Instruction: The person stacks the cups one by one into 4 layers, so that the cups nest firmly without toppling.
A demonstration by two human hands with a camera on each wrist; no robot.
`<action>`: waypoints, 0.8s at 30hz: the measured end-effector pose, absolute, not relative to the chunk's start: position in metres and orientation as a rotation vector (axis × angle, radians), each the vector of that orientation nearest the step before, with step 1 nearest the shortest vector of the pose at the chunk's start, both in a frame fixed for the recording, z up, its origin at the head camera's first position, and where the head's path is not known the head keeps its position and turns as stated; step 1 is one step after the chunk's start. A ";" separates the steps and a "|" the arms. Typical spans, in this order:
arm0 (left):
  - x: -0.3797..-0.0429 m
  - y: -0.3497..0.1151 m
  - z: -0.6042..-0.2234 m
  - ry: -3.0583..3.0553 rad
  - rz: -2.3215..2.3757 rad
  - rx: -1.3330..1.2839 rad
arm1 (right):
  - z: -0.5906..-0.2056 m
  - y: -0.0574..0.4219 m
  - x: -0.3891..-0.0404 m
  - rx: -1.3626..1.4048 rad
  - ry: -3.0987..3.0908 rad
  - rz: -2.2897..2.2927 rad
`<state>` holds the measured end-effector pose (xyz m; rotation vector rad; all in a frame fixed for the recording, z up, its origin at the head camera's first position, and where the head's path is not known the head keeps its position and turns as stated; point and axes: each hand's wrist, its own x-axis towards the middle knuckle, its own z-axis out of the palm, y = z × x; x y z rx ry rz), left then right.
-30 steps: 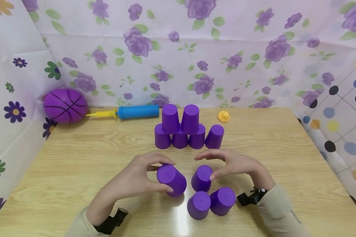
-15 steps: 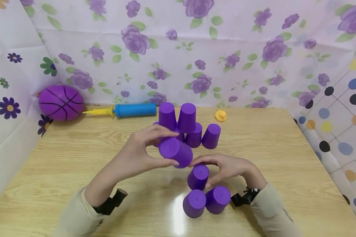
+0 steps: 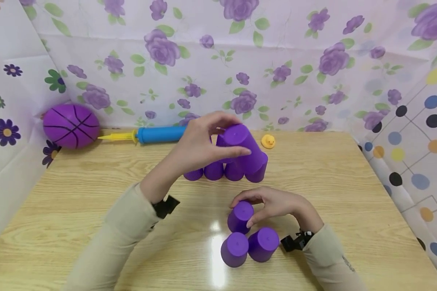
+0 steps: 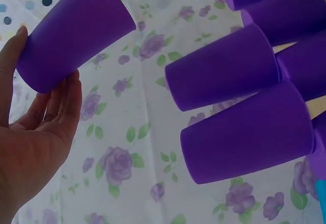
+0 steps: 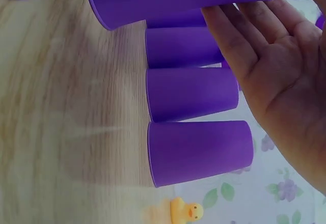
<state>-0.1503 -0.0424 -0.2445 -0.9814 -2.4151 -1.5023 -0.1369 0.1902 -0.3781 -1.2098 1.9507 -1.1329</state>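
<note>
My left hand [image 3: 204, 141] grips an upside-down purple cup [image 3: 245, 151] between thumb and fingers, raised in front of the stacked cups. In the left wrist view that held cup [image 4: 76, 35] is apart from two upper-row cups [image 4: 221, 68]. These upper cups rest on a lower row of purple cups [image 3: 213, 171], partly hidden by my left hand in the head view. Nearer the front, my right hand [image 3: 278, 204] holds another upside-down cup [image 3: 239, 220] with thumb and fingers around it. Two more upside-down cups [image 3: 234, 250] stand just in front of it.
A purple ball [image 3: 71, 126] sits at the back left, beside a blue hand pump [image 3: 160, 135] with a yellow nozzle. At the back right is a small yellow rubber duck [image 3: 268, 141]. Flowered cloth [image 3: 196, 64] hangs behind the wooden table [image 3: 94, 194].
My left hand has lifted its cup from the table, moving it up, away and right to the stack. The fingers of my right hand have come around the nearer cup.
</note>
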 end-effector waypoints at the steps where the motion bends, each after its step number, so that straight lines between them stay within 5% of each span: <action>1: -0.156 -0.038 -0.244 -2.436 -1.481 -0.972 | -0.378 0.191 -0.137 -1.194 1.953 -1.133; 24: -0.219 0.024 -0.257 -2.677 -1.080 -1.153 | -0.379 0.194 -0.137 -1.098 1.955 -1.157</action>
